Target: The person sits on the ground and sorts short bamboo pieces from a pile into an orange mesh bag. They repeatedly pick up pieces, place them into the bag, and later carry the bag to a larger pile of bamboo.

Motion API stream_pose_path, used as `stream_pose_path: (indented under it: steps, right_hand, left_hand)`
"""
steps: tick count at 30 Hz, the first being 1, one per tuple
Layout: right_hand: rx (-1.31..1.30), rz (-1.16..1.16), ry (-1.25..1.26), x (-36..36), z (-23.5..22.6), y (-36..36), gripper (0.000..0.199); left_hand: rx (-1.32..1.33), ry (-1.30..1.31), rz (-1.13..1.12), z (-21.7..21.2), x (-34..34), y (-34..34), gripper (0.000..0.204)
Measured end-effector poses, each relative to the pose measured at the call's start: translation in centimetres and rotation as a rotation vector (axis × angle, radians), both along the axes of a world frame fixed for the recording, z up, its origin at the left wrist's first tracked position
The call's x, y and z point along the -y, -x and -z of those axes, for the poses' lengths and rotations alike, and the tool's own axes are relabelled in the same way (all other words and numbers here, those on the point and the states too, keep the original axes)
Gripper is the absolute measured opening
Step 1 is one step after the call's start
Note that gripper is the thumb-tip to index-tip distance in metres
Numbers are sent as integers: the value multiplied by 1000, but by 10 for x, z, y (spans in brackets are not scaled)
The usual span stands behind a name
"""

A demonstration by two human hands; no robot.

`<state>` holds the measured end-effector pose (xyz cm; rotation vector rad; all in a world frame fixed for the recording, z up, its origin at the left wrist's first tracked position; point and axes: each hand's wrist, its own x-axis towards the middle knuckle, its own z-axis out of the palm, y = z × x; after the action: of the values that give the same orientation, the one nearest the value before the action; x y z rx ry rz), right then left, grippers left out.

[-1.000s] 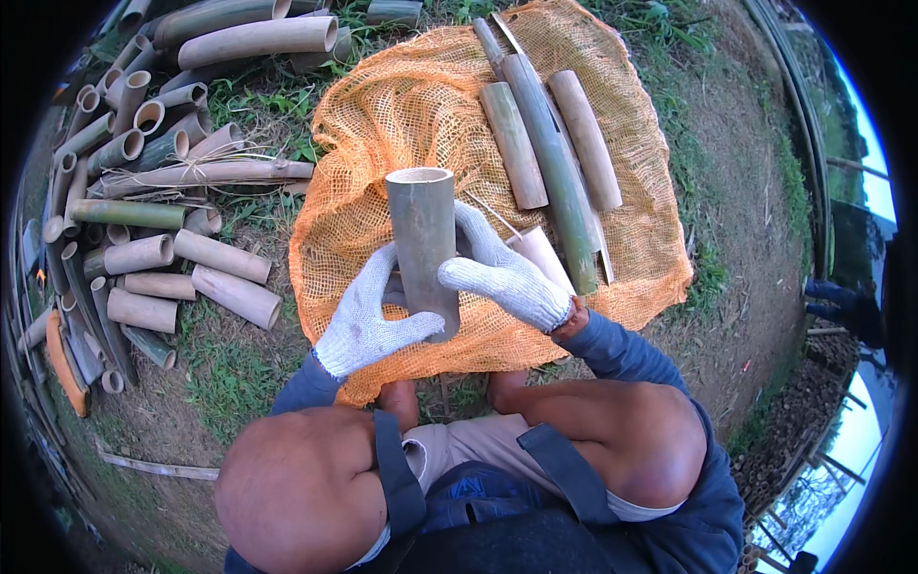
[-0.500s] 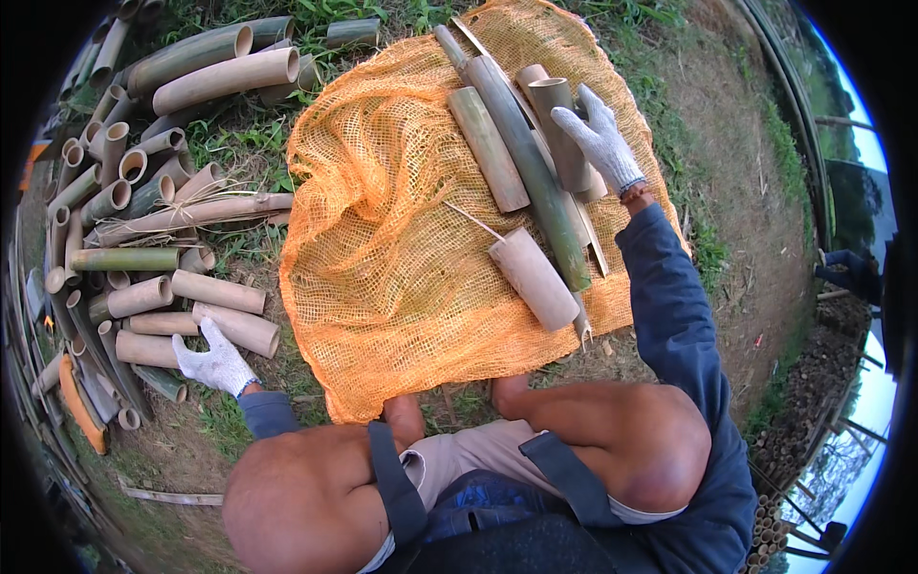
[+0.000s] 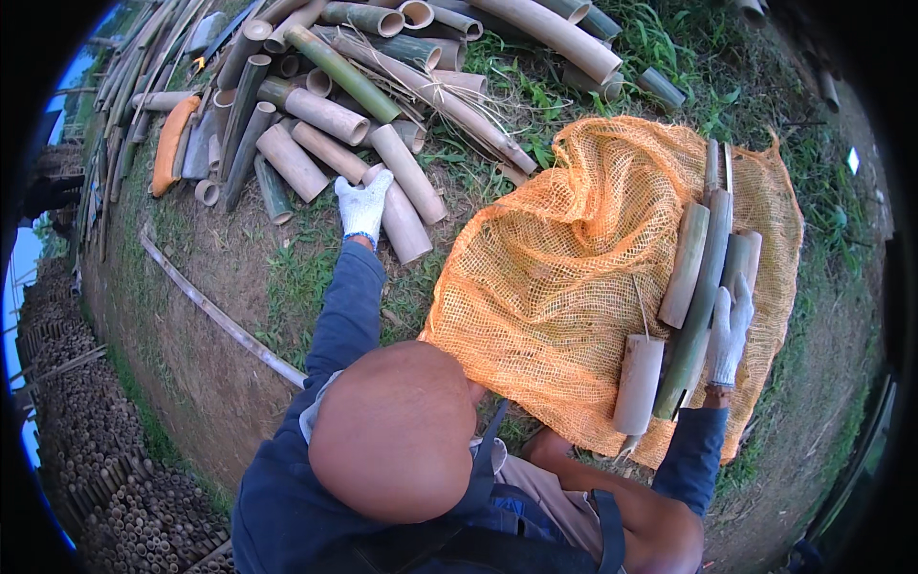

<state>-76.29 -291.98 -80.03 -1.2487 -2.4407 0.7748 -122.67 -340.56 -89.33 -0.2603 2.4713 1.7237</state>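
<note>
Head view: nearest me, the orange mesh [image 3: 535,287], coarse, open-woven and rumpled, carries several bamboo pieces. By its near edge lies a short, pale, dry-looking tube [image 3: 639,385], a thin stick [image 3: 642,308] reaching its upper end; I can't tell whether the stick goes inside. On the mesh's right side my gloved right hand [image 3: 729,330] lies against a grey-green tube [image 3: 735,256], but I can't tell whether its fingers are clamped there. Just left of that hand runs a long, smooth green bamboo length [image 3: 703,297], with a stouter pale-green tube [image 3: 685,263] beside it.

Off the mesh, to its left, my left hand [image 3: 361,206], in white knit, has thumb and fingers spread apart at the side of a pale cylinder [image 3: 404,225]. Two more, a pale tube [image 3: 293,163] and a leaning pale tube [image 3: 409,174], lie near it.

Farther out, beyond the mesh's upper left, a long dry bamboo piece [image 3: 492,137] bears frayed, straw-like strands [image 3: 435,86], and a bright green tube [image 3: 342,73] lies among hollow, open-ended cuts.
</note>
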Motion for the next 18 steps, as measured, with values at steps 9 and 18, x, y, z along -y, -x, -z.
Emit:
stream_pose_path:
  steps: [9,18]
  right_hand:
    - [-135,-218,117,65,-22,37,57]
    - [-186,-233,216,85,-33,42,55]
  left_hand:
    - [-506,695,100,-52,-63,-73,113]
    - [-1142,1064,911,-74,-166,25,47]
